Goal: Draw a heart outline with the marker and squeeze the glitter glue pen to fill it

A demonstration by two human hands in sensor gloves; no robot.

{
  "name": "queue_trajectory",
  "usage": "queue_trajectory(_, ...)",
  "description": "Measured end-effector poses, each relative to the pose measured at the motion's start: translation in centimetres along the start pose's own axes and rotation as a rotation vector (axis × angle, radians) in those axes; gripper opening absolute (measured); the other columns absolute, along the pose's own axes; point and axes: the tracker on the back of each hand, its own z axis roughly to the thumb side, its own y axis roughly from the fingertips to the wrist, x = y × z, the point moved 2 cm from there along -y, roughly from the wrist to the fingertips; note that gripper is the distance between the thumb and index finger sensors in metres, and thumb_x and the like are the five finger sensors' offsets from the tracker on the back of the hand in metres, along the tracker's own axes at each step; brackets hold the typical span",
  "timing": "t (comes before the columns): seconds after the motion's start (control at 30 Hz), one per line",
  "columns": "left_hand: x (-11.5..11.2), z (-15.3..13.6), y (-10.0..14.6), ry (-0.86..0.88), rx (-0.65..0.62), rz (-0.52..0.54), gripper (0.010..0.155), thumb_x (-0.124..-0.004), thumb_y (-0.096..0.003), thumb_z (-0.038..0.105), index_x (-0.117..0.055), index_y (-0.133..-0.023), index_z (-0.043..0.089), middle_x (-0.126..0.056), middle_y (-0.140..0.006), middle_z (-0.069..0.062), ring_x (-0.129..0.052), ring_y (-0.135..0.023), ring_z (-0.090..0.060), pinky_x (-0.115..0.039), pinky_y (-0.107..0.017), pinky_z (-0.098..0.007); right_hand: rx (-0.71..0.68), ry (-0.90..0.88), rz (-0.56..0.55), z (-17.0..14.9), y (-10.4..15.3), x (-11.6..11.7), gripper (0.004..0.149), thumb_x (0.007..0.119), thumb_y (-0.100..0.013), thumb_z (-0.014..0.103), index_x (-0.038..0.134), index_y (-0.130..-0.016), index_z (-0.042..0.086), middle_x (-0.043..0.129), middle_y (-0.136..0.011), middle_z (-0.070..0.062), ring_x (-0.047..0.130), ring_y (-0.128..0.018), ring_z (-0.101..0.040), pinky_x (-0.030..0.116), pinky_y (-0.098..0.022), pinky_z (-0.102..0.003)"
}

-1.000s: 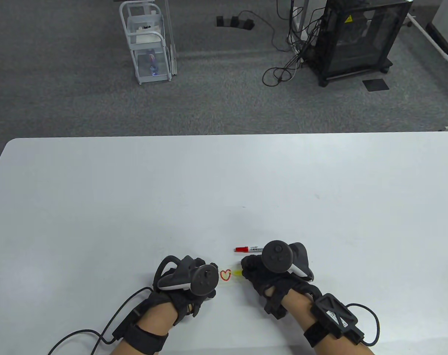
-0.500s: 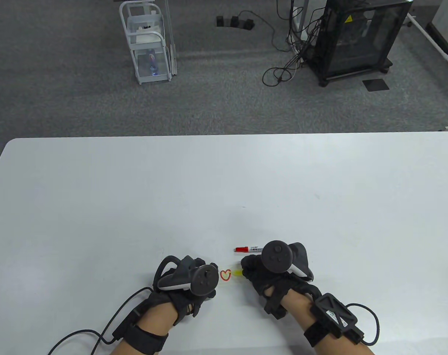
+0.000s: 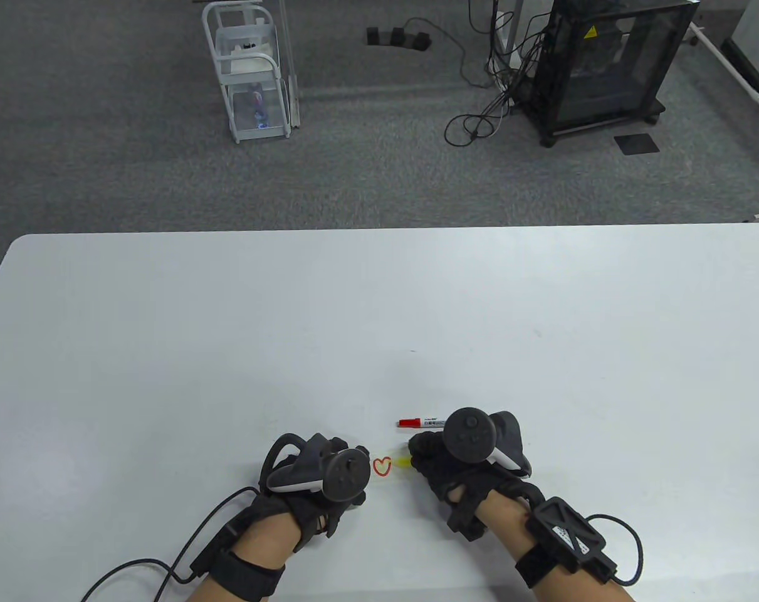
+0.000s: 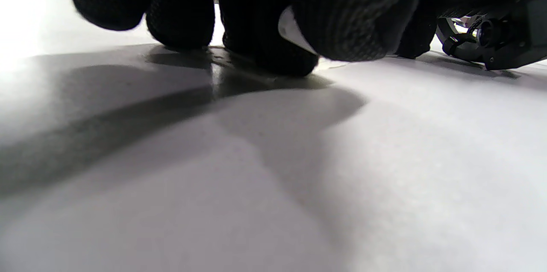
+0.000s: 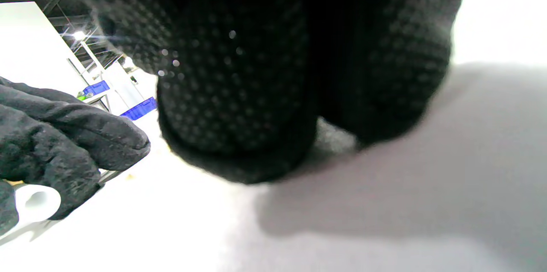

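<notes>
A small red heart outline (image 3: 382, 466) is drawn on the white table (image 3: 379, 313) between my hands. My right hand (image 3: 430, 461) grips a yellow glitter glue pen (image 3: 403, 463), whose tip points left at the heart's right edge; the fingers hide the pen's body. My left hand (image 3: 329, 483) rests on the table just left of the heart, fingers curled round a small white piece (image 5: 33, 202), also visible as a white piece (image 4: 292, 33) between the fingers. The capped red marker (image 3: 418, 422) lies on the table just beyond my right hand.
Beyond the table's far edge is grey carpet with a white wire cart (image 3: 251, 69), a black cabinet (image 3: 611, 63) and loose cables (image 3: 479, 119). Glove cables (image 3: 160, 567) trail off the near edge.
</notes>
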Motion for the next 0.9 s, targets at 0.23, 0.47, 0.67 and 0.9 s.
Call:
queue_trajectory(0.23, 0.00, -0.01, 0.01, 0.000, 0.000, 0.000, 0.047, -0.082, -0.0449, 0.042, -0.086, -0.083, 0.015, -0.075, -0.107, -0.004, -0.074, -0.095, -0.040, -0.070, -0.059, -0.054, 0.005, -0.003, 0.004, -0.04, -0.01, -0.03, 0.044, 0.085, -0.042, 0.031, 0.089, -0.079, 0.007, 0.105, -0.051, -0.009, 0.110, -0.022, -0.006, 0.102, -0.020, -0.028)
queue_trajectory(0.47, 0.00, -0.01, 0.01, 0.000, 0.000, 0.000, 0.046, -0.082, -0.0449, 0.042, -0.085, -0.083, 0.015, -0.075, -0.107, -0.004, -0.074, -0.095, -0.040, -0.070, -0.059, -0.054, 0.004, -0.008, 0.009, -0.08, -0.01, -0.07, 0.043, 0.085, -0.042, 0.030, 0.089, -0.079, 0.008, 0.105, -0.051, -0.009, 0.110, -0.022, -0.007, 0.101, -0.020, -0.028)
queue_trajectory(0.67, 0.01, 0.00, 0.02, -0.001, 0.000, 0.000, 0.046, -0.082, -0.0449, 0.042, -0.086, -0.083, 0.015, -0.075, -0.107, -0.004, -0.074, -0.095, -0.040, -0.070, -0.059, -0.054, 0.003, -0.011, 0.009, -0.13, -0.01, -0.10, 0.043, 0.085, -0.042, 0.030, 0.089, -0.078, 0.008, 0.105, -0.051, -0.009, 0.111, -0.022, -0.007, 0.101, -0.020, -0.028)
queue_trajectory(0.9, 0.01, 0.04, 0.01, -0.002, 0.001, -0.001, 0.046, -0.082, -0.0450, 0.042, -0.086, -0.083, 0.015, -0.075, -0.107, -0.004, -0.074, -0.095, -0.040, -0.070, -0.059, -0.054, 0.006, -0.016, 0.012, -0.19, -0.03, -0.14, 0.043, 0.085, -0.041, 0.030, 0.090, -0.078, 0.008, 0.105, -0.051, -0.010, 0.111, -0.022, -0.007, 0.101, -0.020, -0.029)
